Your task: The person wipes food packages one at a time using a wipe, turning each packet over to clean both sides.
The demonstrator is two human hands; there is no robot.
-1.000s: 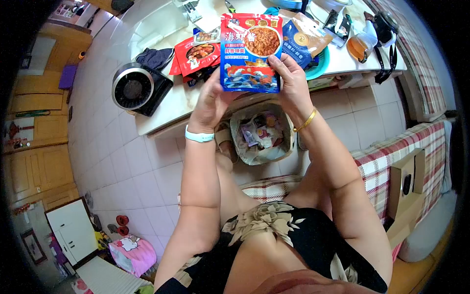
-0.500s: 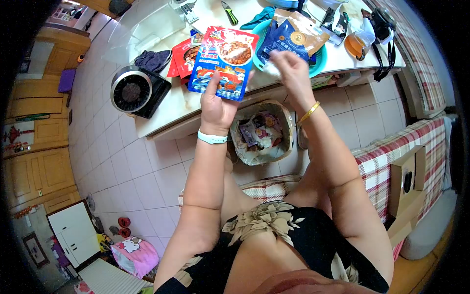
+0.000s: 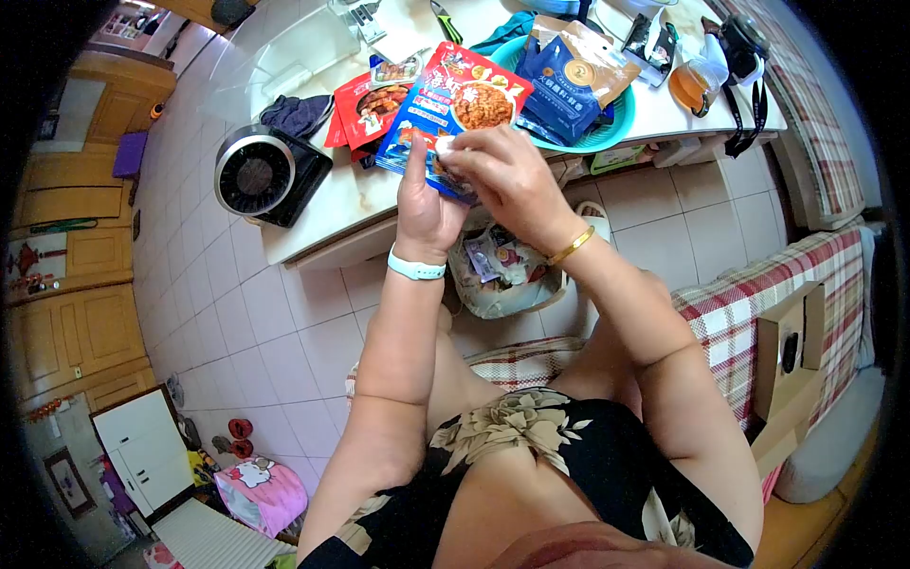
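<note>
Head view, wearer seated. Nearest: black dress with pale flowers (image 3: 517, 427). Plaid-covered seat (image 3: 725, 308) to wearer's right, open cardboard box (image 3: 787, 384) on it.

Both forearms reach forward. Left hand (image 3: 428, 216), pale band at wrist, grips 1 red-and-blue printed packet (image 3: 460, 100) low down, thumb along the front, other fingers mostly hidden. Packet is tilted, held above the table's near edge. Right hand (image 3: 512, 171), gold bangle at wrist, has its fingertips pinched on a small white wad (image 3: 444, 146) at the packet's lower front; whether wad and packet touch, cannot tell.

Below the hands, on the floor: lined bin (image 3: 502, 307) with crumpled wrappers inside.

Pale table (image 3: 355, 207) beyond. Left of the held packet: red packets (image 3: 372, 112), a dark cloth (image 3: 296, 116), a black appliance (image 3: 258, 175) with 1 silver ring. Right: turquoise basket (image 3: 621, 121) bearing 1 blue pouch (image 3: 564, 93) and 1 tan pouch (image 3: 607, 62); farther right, a jug of amber liquid (image 3: 690, 87).

Farther back on the table: green-handled knife (image 3: 445, 24).
</note>
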